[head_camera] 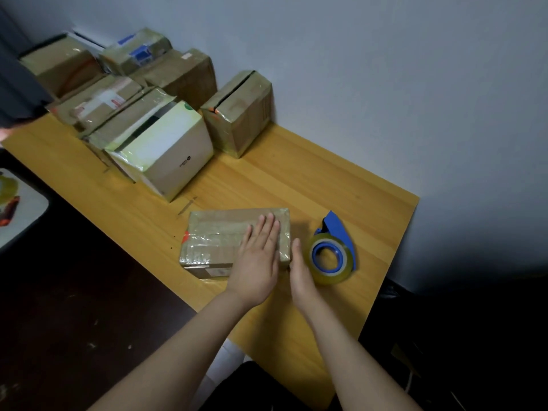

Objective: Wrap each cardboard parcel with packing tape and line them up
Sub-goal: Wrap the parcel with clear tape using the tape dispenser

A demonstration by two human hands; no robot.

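Parcel (219,241): looks fully taped to me; left hand (259,256) flat on top, right hand (299,268) straight-fingered alongside.
Boxes (166,123) beyond my hands: wrapped; this one not yet lined up.

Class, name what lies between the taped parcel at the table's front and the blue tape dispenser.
The person's right hand, fingers straight and held edge-on, lies between the parcel and the tape dispenser, as the head view shows.

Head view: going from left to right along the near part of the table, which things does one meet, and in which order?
The wrapped parcel → left hand, flat on the right end of the parcel → right hand, just beside the parcel → tape dispenser.
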